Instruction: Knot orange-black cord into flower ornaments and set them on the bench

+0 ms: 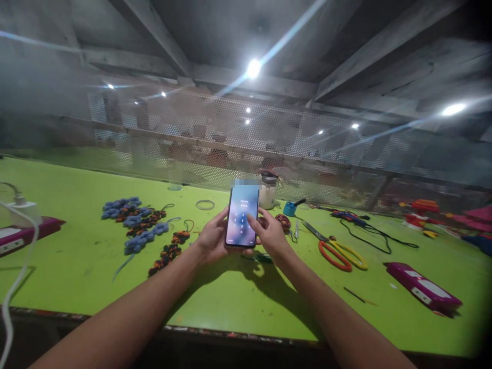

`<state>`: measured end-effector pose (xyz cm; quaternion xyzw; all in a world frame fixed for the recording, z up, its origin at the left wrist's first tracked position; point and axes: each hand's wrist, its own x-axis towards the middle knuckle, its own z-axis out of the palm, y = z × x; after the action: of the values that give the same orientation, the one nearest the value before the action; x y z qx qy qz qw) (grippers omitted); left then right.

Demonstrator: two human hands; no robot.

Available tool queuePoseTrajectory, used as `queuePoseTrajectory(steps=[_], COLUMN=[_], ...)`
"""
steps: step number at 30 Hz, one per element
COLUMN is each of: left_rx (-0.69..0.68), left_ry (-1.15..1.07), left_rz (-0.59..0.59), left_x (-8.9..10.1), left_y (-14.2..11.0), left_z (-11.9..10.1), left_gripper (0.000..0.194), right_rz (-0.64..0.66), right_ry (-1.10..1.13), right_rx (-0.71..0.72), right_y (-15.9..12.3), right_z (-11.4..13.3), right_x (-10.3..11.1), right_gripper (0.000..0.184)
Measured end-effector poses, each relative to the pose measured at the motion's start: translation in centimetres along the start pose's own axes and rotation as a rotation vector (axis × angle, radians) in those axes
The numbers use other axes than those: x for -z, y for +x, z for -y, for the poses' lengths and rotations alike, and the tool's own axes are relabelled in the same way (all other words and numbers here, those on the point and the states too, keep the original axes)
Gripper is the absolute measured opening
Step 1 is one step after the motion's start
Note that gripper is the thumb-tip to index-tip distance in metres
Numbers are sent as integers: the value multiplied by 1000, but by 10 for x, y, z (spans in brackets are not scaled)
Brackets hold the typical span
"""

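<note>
A smartphone (235, 218) stands tilted up in front of me, its lit screen showing a number keypad. My left hand (212, 237) is wrapped round its left side and lower back. At the right edge, my right hand (270, 233) grips it too, with the thumb over the keypad. The fingers behind the phone are mostly hidden. Close to my left arm lie blue knotted cord pieces (148, 237) and black-and-orange ones (165, 258). Scissors (338, 252) with red and yellow handles lie to the right of my right hand.
Purple power strips (425, 289) lie at the right and far left. A white charger (23, 214) with a cable is at left. Behind the phone stand a jar (268, 192) and a blue pot (289, 207). Black cords (369, 228) lie back right. A perforated metal screen (215, 138) edges the green table.
</note>
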<state>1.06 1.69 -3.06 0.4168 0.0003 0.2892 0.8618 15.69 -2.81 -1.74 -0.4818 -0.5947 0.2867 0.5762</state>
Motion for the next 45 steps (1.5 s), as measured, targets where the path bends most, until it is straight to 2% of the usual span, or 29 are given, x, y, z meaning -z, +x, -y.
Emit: queuePoseTrajectory(steps=[7,11,14,17,20,22,29,36,41,45], left_rx=[-34,-46,-43,-44,-42,-39,-42,-55,-87,-114], left_ry=[-13,-2,-4,-7,2,6,26,-9,-2,19], left_rz=[-6,3,-7,-10,5,10,-37,-12,-15,-16], left_x=[-1,-2,0,2,2,1,2,1,2,4], left_y=[-1,-2,-3,-2,-2,-2,-2,-4,-4,-5], left_z=[-1,-2,-4,-5,-6,-7,-7,-10,-13,-16], left_gripper=[51,53,56,57,56,56,57,50,53,54], right_rz=[31,-49,-188,-332,-352,-333,-327,-332,-341,-336], right_ry=[58,-6,-194,-383,-454,-484,-543,-554,-567,-572], right_rx=[-23,36,179,419,621,688,716,738,764,784], right_y=[-3,-4,-5,-8,-12,-15,-15,-15,-15,-16], right_z=[4,5,4,6,10,12,12,11,9,3], right_x=[-1,-1,1,3,2,0,1,-1,-2,-3], right_gripper=[48,46,39,28,20,18,20,20,22,30])
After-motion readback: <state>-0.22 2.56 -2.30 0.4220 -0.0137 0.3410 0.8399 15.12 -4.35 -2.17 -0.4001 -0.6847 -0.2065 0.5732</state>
